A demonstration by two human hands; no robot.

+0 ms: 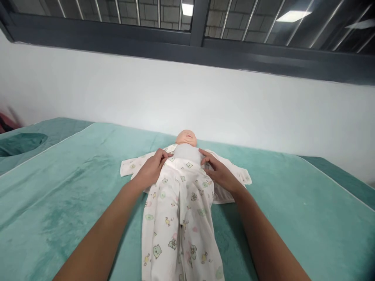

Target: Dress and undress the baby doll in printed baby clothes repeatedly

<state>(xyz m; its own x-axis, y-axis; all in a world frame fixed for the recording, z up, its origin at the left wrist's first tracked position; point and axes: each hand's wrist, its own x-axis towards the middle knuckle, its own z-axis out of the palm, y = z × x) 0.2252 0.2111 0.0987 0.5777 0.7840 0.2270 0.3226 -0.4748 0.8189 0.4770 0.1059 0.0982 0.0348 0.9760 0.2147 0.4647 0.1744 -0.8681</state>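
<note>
A baby doll [186, 137] lies on its back with its head toward the wall and its grey-white torso [187, 153] bare at the chest. White printed baby pants [181, 218] cover it from the waist down, the legs stretching toward me. Under the doll a white baby shirt [234, 171] is spread with its sleeves out to both sides. My left hand [152, 168] is closed in a pinch at the left side of the pants' waistband. At the waist's right side, my right hand [216, 169] rests with its fingers apart, touching the doll's side and the waistband's edge.
A teal plush cover [88, 203] spreads beneath everything. Behind the doll rises a white wall [146, 93], with a dark-framed, barred window [199, 39] above. A rounded teal hollow [23, 144] and a red item [8, 121] are at the far left.
</note>
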